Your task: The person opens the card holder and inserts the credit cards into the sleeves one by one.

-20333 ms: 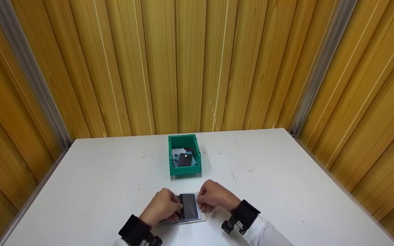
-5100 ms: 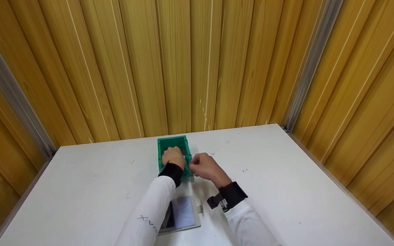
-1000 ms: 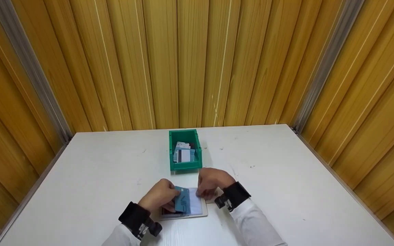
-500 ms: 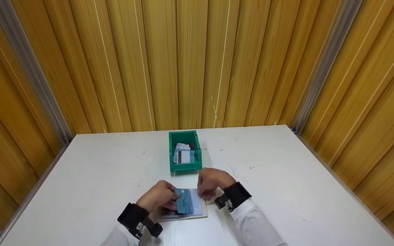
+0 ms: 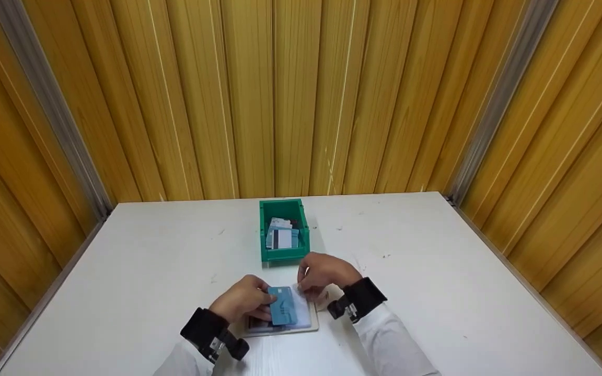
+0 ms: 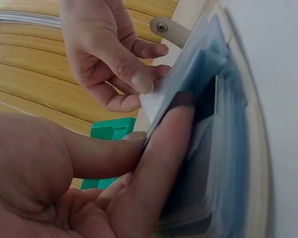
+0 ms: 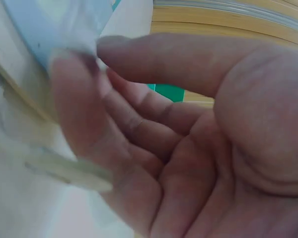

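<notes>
An open card holder (image 5: 309, 329) with a cream cover and clear sleeves lies on the table near the person. My left hand (image 5: 241, 298) pinches a blue card (image 5: 282, 306) by its left edge, over the holder's pages. Between thumb and fingertips, my right hand (image 5: 327, 272) grips the upper corner of a clear plastic sleeve (image 5: 301, 308), lifting it a little. Seen from the left wrist, the holder's stacked sleeves (image 6: 228, 163) fan out beside the left forefinger. A cream strap with a metal snap (image 6: 171, 30) sticks out from the holder beyond the right hand.
Behind the holder stands a green bin (image 5: 285, 255) with several cards (image 5: 281, 238) in it, blue and white ones on top. The white table (image 5: 411, 271) meets wood-patterned walls (image 5: 290, 104) at the back and sides.
Five seconds ago the left hand was inside the bin; now it holds the blue card over the holder. Over the last second the card has shifted slightly right, and the right hand has raised the sleeve's corner.
</notes>
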`<state>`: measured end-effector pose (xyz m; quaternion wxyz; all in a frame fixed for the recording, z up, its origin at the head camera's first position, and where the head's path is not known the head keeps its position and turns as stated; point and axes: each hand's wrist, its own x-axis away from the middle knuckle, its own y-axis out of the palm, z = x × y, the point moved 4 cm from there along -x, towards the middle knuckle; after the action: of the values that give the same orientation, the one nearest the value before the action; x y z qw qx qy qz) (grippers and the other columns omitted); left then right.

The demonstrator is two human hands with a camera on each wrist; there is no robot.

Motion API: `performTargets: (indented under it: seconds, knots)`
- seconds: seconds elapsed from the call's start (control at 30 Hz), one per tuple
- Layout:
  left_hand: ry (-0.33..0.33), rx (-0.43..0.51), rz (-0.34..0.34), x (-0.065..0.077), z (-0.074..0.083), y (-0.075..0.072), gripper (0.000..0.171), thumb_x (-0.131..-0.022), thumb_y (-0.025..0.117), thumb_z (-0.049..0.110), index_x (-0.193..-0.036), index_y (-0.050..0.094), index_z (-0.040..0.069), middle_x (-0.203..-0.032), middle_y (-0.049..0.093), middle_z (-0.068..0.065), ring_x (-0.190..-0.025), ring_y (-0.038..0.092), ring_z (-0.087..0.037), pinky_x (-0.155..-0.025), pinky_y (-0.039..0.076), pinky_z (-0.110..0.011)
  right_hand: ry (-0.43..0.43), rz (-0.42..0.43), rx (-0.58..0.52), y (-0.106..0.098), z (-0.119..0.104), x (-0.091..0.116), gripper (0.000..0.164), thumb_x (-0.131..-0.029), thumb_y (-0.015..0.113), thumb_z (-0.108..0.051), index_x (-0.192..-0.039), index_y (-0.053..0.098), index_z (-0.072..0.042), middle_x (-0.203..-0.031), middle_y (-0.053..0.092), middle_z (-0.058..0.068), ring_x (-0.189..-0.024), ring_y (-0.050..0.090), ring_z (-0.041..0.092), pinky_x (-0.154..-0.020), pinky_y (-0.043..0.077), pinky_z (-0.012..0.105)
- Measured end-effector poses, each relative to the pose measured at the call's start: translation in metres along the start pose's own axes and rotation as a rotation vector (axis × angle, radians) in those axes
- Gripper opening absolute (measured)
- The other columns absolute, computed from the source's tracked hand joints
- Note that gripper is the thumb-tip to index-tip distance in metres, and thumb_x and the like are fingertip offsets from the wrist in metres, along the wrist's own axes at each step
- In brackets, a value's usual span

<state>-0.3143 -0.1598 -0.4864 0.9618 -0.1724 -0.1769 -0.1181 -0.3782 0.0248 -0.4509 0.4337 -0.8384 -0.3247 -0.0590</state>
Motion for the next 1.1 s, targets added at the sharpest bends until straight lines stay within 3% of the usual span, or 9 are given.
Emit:
performTargets:
  seconds: [0.2,0.4,0.63,0.8,1.1]
  knots:
    - [0.021,-0.020,0.019,-0.001,0.000,0.001,0.017,-0.094,0.068,0.007,-0.106,0.063,-0.004,-0.085,0.066,-0.010,-0.062,0.070,-0.012,-0.064,0.062,-0.029,0.022,-0.042,-0.005,0.005,0.004,-0.001,0.004,-0.087,0.074,-0.012,-0.089,0.073,-0.010,-0.070,0.076,0.008,-0.058,0.072,0.014,-0.063,0.061,0.032]
    - [0.044,-0.066,0.054,0.002,0.001,0.002,0.017,-0.093,0.071,0.012,-0.102,0.063,-0.001,-0.089,0.067,-0.011,-0.059,0.069,-0.009,-0.060,0.060,-0.025,-0.013,-0.071,-0.012,0.005,0.007,-0.003,0.005,-0.089,0.071,-0.011,-0.090,0.076,-0.009,-0.070,0.076,0.009,-0.058,0.071,0.013,-0.063,0.061,0.033]
    - [0.076,-0.045,0.124,0.006,0.003,0.005,0.017,-0.091,0.073,0.010,-0.089,0.062,-0.002,-0.071,0.067,-0.007,-0.052,0.067,-0.008,-0.055,0.059,-0.024,-0.015,-0.089,-0.067,0.006,0.013,-0.005,0.006,-0.090,0.071,-0.011,-0.088,0.076,-0.009,-0.072,0.077,0.011,-0.060,0.073,0.014,-0.067,0.062,0.035]
    - [0.093,-0.057,0.121,0.009,0.006,0.002,0.012,-0.093,0.070,0.006,-0.093,0.068,-0.006,-0.071,0.070,-0.009,-0.056,0.070,-0.010,-0.058,0.061,-0.027,-0.010,-0.094,-0.106,0.005,0.015,-0.006,0.008,-0.090,0.072,-0.012,-0.085,0.077,-0.008,-0.072,0.076,0.011,-0.061,0.073,0.015,-0.067,0.062,0.034]
    - [0.087,-0.056,0.139,0.008,0.005,-0.005,0.013,-0.090,0.072,0.003,-0.096,0.072,-0.009,-0.073,0.072,-0.010,-0.057,0.070,-0.010,-0.058,0.061,-0.026,-0.042,-0.094,-0.157,0.002,0.018,-0.009,0.009,-0.092,0.070,-0.018,-0.093,0.078,-0.014,-0.074,0.075,0.005,-0.066,0.074,0.015,-0.063,0.059,0.027]
